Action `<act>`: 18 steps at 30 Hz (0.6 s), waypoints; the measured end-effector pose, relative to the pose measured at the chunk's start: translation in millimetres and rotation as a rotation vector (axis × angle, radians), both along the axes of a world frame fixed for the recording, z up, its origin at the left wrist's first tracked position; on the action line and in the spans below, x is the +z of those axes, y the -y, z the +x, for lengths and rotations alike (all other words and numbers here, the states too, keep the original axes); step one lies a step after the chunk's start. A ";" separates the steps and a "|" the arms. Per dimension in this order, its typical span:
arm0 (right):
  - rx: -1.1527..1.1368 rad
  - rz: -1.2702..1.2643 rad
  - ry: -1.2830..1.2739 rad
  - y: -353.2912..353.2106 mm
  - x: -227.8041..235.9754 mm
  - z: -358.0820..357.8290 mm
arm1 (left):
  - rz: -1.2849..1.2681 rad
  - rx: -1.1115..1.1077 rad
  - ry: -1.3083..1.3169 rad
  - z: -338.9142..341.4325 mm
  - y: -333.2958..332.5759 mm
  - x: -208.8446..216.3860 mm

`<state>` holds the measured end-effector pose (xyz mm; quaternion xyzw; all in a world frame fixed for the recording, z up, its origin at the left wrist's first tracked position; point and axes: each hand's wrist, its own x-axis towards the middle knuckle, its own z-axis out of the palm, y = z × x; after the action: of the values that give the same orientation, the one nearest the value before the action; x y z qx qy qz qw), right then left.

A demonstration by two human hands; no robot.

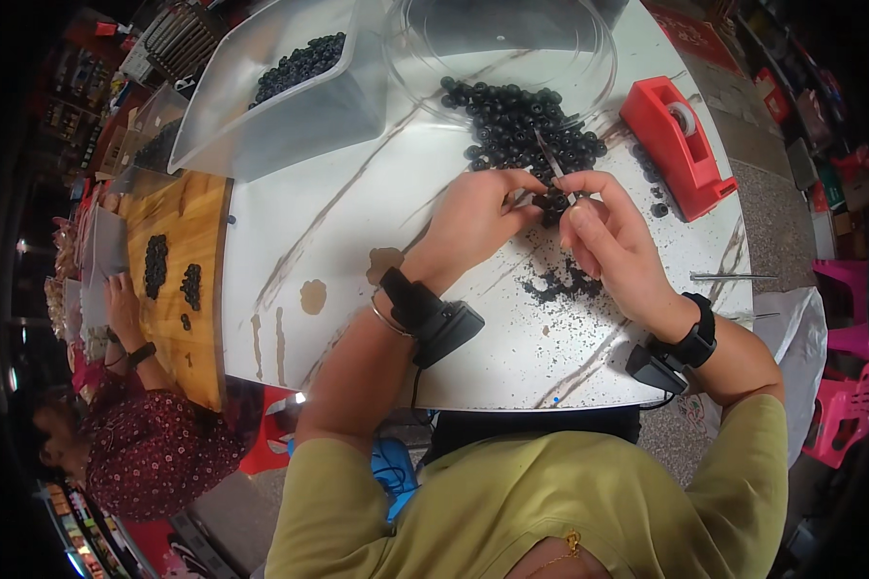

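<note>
Scraps dotted the table, work underway, yet many dark pieces remained piled; right hand pinched a slim tool, left hand apparently one piece.

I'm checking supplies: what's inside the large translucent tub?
The tub holds a heap of dark, round bead-like pieces; whatever lies beneath the heap's top layer is covered.

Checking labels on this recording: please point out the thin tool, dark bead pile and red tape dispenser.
Thin tool (548,158), head view: on its exposed shaft.
Dark bead pile (512,122), head view: near its middle.
Red tape dispenser (661,145), head view: on its side.
</note>
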<state>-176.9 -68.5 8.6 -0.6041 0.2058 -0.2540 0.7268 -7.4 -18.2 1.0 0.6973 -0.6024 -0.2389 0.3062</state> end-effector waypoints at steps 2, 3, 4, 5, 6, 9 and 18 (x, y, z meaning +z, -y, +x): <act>-0.016 0.006 -0.002 0.5 -0.6 -0.4 | 0.029 0.028 -0.033 -1.4 1.8 2.2; -0.012 0.005 -0.001 0.1 0.1 0.1 | 0.027 0.032 -0.032 0.1 1.6 -2.6; -0.015 0.004 -0.006 -0.3 0.9 0.5 | -0.081 0.000 -0.241 2.9 1.7 -11.9; -0.018 0.004 -0.011 -0.9 1.8 0.9 | -0.190 -0.033 -0.450 4.7 1.3 -16.8; -0.021 0.004 -0.012 -0.5 2.0 0.6 | -0.189 -0.036 -0.451 6.3 0.5 -13.8; -0.028 -0.001 -0.039 0.0 2.7 -0.4 | 0.050 -0.036 -1.262 9.7 -5.1 -4.9; 0.035 -0.051 -0.036 -1.7 1.6 -2.0 | 0.002 -0.091 -1.588 2.5 -12.8 -6.4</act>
<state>-178.9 -66.9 10.2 -0.6306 0.2017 -0.2354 0.7115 -4.9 -5.4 -5.4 0.2935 -0.2316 -0.6773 0.6337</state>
